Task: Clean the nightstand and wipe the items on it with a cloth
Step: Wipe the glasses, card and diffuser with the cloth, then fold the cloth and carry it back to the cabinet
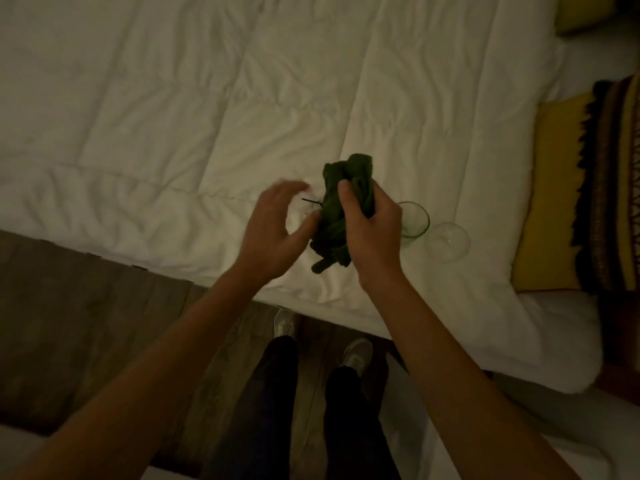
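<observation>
A bunched dark green cloth (341, 206) is gripped in my right hand (372, 233), held above the white bed. My left hand (277, 226) is just left of the cloth, fingers spread and blurred, its thumb touching the cloth's edge. A thin dark item (310, 201), maybe a stick or cable, pokes out between my left hand and the cloth; what it belongs to is hidden. A green-tinted glass (415, 220) lies on the duvet behind my right hand. A clear rounded glass (448, 241) lies beside it to the right. The nightstand is not in view.
The white duvet (173, 116) covers the bed across the upper frame. Yellow pillows (550, 188) and a dark patterned throw (620, 174) lie at the right. Wooden floor (86, 334) runs along the bed's near edge, with my legs and shoes (356, 351) below.
</observation>
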`<state>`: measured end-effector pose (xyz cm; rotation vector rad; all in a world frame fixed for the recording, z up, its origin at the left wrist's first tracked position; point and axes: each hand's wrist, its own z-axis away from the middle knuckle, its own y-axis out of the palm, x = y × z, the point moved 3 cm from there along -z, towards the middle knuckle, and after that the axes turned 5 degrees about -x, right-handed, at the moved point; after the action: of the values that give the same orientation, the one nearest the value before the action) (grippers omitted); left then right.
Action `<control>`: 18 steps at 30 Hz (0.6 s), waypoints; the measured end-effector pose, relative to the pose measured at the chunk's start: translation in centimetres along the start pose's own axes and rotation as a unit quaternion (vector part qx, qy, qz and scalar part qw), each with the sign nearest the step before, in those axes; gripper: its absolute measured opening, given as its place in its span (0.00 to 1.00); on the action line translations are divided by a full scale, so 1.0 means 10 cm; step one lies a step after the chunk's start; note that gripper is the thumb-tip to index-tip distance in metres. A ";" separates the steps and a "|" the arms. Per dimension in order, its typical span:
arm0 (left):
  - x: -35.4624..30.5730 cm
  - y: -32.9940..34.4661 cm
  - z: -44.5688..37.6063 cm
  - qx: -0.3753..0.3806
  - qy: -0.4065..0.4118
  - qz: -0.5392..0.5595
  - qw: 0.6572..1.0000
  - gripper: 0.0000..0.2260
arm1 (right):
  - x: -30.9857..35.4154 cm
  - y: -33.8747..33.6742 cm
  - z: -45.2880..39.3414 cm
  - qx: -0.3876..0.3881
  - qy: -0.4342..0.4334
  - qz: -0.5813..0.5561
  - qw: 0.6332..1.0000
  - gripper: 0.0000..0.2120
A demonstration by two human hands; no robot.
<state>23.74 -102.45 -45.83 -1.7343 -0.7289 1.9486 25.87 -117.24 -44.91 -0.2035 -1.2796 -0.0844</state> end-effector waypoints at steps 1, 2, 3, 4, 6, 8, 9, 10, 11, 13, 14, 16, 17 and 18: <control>-0.13 -0.10 0.08 -0.009 -0.014 0.057 0.998 0.17 | 0.10 0.06 0.08 0.018 0.002 -0.005 1.000 0.05; -0.25 -0.20 0.16 -0.024 -0.027 0.105 0.994 0.14 | 0.19 0.11 0.16 0.038 0.010 -0.015 0.999 0.06; -0.34 -0.28 0.23 -0.040 -0.037 0.136 0.989 0.14 | 0.26 0.16 0.23 0.060 0.022 -0.032 0.997 0.08; -0.42 -0.39 0.32 -0.054 -0.049 0.161 0.984 0.14 | 0.35 0.21 0.33 0.088 0.034 -0.052 0.994 0.10; -0.50 -0.61 0.52 -0.052 -0.090 0.214 0.971 0.15 | 0.50 0.32 0.52 0.140 0.071 -0.085 0.984 0.15; -0.52 -0.81 0.71 -0.030 -0.138 0.265 0.954 0.18 | 0.64 0.44 0.69 0.185 0.115 -0.112 0.970 0.18; -0.52 -0.88 0.77 -0.022 -0.157 0.285 0.945 0.21 | 0.69 0.50 0.76 0.206 0.132 -0.130 0.961 0.19; -0.52 -1.01 0.85 -0.030 -0.169 0.293 0.941 0.23 | 0.77 0.60 0.86 0.233 0.148 -0.151 0.949 0.20; -0.51 -1.15 0.93 -0.052 -0.174 0.287 0.941 0.24 | 0.85 0.70 0.96 0.255 0.164 -0.172 0.937 0.21; -0.48 -1.45 1.05 -0.104 -0.172 0.259 0.945 0.24 | 1.03 0.93 1.15 0.284 0.183 -0.184 0.923 0.21; -0.46 -1.59 1.10 -0.123 -0.172 0.251 0.945 0.24 | 1.11 1.03 1.22 0.295 0.183 -0.179 0.921 0.20; -0.40 -1.87 1.20 -0.150 -0.178 0.265 0.936 0.24 | 1.27 1.25 1.37 0.314 0.181 -0.163 0.917 0.18; -0.34 -2.03 1.25 -0.168 -0.184 0.294 0.923 0.23 | 1.35 1.39 1.45 0.327 0.186 -0.158 0.913 0.17; -0.29 -2.18 1.30 -0.185 -0.187 0.330 0.906 0.21 | 1.41 1.52 1.53 0.337 0.190 -0.155 0.909 0.18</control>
<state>10.62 -88.76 -28.68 -2.0360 -0.7323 2.8133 18.20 -98.67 -28.82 0.5923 -0.8768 0.0488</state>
